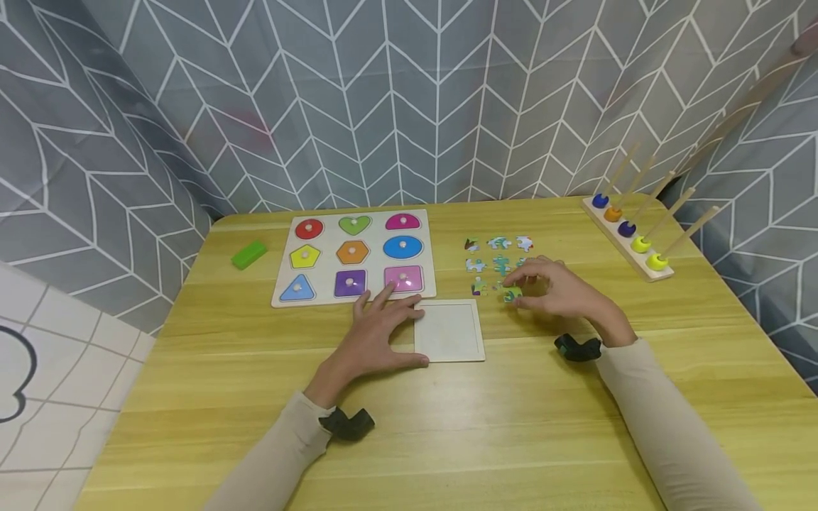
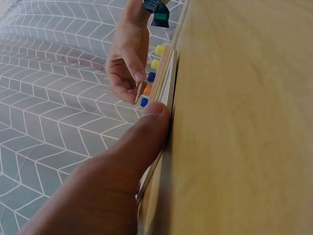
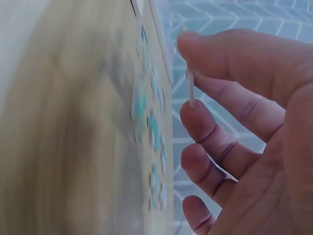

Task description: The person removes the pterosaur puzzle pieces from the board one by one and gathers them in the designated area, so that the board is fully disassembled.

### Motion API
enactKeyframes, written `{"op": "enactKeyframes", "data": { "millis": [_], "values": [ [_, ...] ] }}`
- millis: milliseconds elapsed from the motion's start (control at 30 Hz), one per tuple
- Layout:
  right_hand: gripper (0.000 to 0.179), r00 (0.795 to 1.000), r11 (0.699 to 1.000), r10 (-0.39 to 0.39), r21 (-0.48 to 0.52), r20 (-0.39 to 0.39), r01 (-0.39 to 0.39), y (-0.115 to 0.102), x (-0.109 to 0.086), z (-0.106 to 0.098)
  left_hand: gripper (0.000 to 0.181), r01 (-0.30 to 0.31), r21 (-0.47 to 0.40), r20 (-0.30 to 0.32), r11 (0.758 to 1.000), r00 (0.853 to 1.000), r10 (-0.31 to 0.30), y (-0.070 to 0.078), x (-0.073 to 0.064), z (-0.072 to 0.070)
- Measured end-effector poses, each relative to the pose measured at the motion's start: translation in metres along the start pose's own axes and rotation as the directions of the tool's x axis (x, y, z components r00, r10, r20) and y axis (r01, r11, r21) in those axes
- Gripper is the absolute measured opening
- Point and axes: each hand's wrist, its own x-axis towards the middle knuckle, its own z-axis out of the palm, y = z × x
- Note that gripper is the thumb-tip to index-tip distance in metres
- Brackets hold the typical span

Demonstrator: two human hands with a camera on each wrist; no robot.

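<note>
A square white puzzle tray (image 1: 449, 331) with a raised rim lies near the middle of the table. My left hand (image 1: 377, 337) spans its left side, thumb at the near edge and fingertips at the far edge. In the left wrist view the thumb (image 2: 146, 129) presses along the tray's edge. My right hand (image 1: 556, 289) pinches a jigsaw piece (image 3: 191, 90) between thumb and fingertips, seen edge-on in the right wrist view. Just beyond it, several loose jigsaw pieces (image 1: 501, 265) lie in rough rows, some partly hidden by the hand.
Behind the left hand lies a shape-knob board (image 1: 327, 279) with coloured pegged shapes. A green block (image 1: 248, 255) sits to its left. At the far right stands a wooden peg rack (image 1: 629, 245) with coloured beads. A grey patterned curtain (image 1: 396, 106) hangs behind the table.
</note>
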Motion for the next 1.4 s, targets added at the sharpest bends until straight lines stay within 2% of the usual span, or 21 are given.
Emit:
{"op": "enactKeyframes", "data": {
  "millis": [267, 633, 1067, 1400],
  "values": [
    [0.032, 0.995, 0.995, 0.087, -0.054, -0.047, -0.089, 0.019, -0.008, -0.012, 0.079, 0.007, 0.003, 0.005, 1.000, 1.000, -0.007, -0.001, -0.001, 0.001],
    [0.030, 0.986, 0.984, 0.162, -0.070, -0.040, -0.165, 0.032, -0.014, -0.016, 0.079, 0.001, 0.001, -0.001, 1.000, 1.000, -0.001, -0.002, -0.002, 0.001],
    [0.030, 0.986, 0.985, 0.158, -0.064, -0.049, -0.161, 0.033, -0.014, -0.015, 0.080, -0.005, -0.011, 0.000, 1.000, 1.000, 0.005, -0.002, -0.003, -0.001],
    [0.030, 0.987, 0.987, 0.148, -0.054, -0.061, -0.151, 0.033, -0.013, -0.016, 0.081, -0.017, -0.018, -0.023, 1.000, 1.000, 0.016, -0.004, -0.004, 0.000]
  ]
}}
